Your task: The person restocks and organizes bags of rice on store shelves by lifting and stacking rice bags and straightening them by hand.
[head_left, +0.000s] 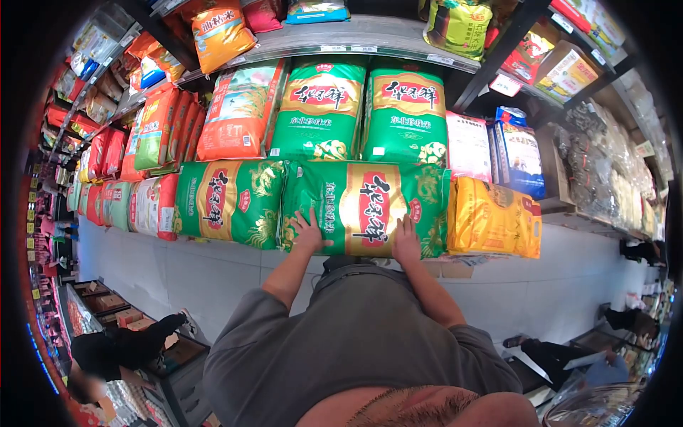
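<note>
A large green rice bag [434,206] with a gold and red label lies sideways in front of me. My left hand [307,232] rests on its left part, the fingers spread. Flat on the lower right part of the same bag lies my right hand [407,240], its fingers stretched out. Neither hand is wrapped around anything. Another green bag [260,203] lies just left of it, and a yellow bag [491,220] is at its right end. Behind stand two upright green bags [316,128] [407,128].
An orange rice bag [235,121] and white and blue bags [518,153] flank the upright ones. A grey shelf edge [356,44] with price tags runs above. Persons are at the lower left [121,352] and lower right [562,356], beyond the grey floor [213,277].
</note>
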Tool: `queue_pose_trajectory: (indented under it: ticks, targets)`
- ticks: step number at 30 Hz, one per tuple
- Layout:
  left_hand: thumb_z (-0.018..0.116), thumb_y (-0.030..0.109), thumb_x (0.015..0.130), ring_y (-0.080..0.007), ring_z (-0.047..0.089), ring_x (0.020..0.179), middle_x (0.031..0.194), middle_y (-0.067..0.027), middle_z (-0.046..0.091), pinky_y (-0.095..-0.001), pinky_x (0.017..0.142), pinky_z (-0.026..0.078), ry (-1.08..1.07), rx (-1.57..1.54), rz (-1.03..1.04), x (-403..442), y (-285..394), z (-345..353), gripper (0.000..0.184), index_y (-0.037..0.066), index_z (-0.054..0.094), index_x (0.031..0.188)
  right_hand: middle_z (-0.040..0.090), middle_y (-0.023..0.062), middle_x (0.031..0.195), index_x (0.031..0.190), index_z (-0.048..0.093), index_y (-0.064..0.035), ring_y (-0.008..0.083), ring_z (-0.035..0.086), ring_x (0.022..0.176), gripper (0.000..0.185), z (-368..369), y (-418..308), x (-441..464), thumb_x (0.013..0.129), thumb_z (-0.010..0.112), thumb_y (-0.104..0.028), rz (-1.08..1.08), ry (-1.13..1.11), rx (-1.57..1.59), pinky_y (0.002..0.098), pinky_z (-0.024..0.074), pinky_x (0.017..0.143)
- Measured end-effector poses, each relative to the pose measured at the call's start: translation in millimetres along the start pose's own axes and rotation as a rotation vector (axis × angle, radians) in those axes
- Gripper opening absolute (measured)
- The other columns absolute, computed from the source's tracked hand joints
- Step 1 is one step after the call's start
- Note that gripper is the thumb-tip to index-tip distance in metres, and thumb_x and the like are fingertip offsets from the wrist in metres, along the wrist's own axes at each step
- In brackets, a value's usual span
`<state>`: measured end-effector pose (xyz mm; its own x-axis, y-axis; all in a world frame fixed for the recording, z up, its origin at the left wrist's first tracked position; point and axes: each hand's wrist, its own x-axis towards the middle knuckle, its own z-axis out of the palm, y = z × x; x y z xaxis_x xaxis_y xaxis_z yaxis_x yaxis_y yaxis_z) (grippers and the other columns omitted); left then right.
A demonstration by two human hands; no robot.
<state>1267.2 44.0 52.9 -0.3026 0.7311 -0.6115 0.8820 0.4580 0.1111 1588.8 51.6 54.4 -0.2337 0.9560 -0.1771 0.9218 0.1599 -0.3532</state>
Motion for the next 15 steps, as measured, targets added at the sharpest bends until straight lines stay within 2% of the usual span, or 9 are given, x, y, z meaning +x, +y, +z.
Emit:
queue_pose_trajectory:
  ticks: [8, 10, 14, 15]
  targets:
    - [0.092, 0.053, 0.057, -0.0537, -0.004, 0.147, 0.16, -0.0288, -0.019, -0.0746, 0.098, 0.041, -0.065, 0.003, -0.027, -6, 11, -28, 0.15, 0.023, -0.016, 0.157, 0.024, 0.0205, 0.16, 0.15, 0.031, -0.0035, 0.0382, 0.028, 0.147, 0.075, 7, -7, 6, 0.085, 0.067, -0.018, 0.164, 0.058, 0.023, 0.0512, 0.0422, 0.107]
    - [0.094, 0.053, 0.054, -0.0553, -0.005, 0.147, 0.16, -0.0288, -0.019, -0.0742, 0.098, 0.041, -0.112, 0.075, -0.082, -3, 14, -33, 0.155, 0.024, -0.017, 0.157, 0.024, 0.0228, 0.159, 0.15, 0.029, -0.0026, 0.0384, 0.028, 0.147, 0.08, 4, -12, 5, 0.084, 0.071, -0.02, 0.203, 0.009, -0.027, 0.0481, 0.0455, 0.106]
    - [0.095, 0.054, 0.05, -0.0576, -0.006, 0.145, 0.159, -0.0297, -0.02, -0.0736, 0.099, 0.041, -0.09, 0.097, -0.036, 20, 1, -11, 0.159, 0.025, -0.02, 0.156, 0.022, 0.025, 0.159, 0.151, 0.027, -0.0028, 0.0388, 0.027, 0.147, 0.09, 27, -1, 11, 0.079, 0.078, -0.022, 0.21, 0.029, -0.109, 0.0454, 0.049, 0.104]
    - [0.092, 0.062, 0.048, -0.0627, -0.007, 0.142, 0.156, -0.0366, -0.019, -0.0735, 0.105, 0.025, -0.09, 0.112, 0.01, 25, -3, -6, 0.162, 0.018, -0.022, 0.155, 0.022, 0.0253, 0.159, 0.151, 0.026, -0.0025, 0.0385, 0.027, 0.148, 0.093, 29, 1, 12, 0.078, 0.08, -0.022, 0.2, 0.018, -0.113, 0.0445, 0.05, 0.103]
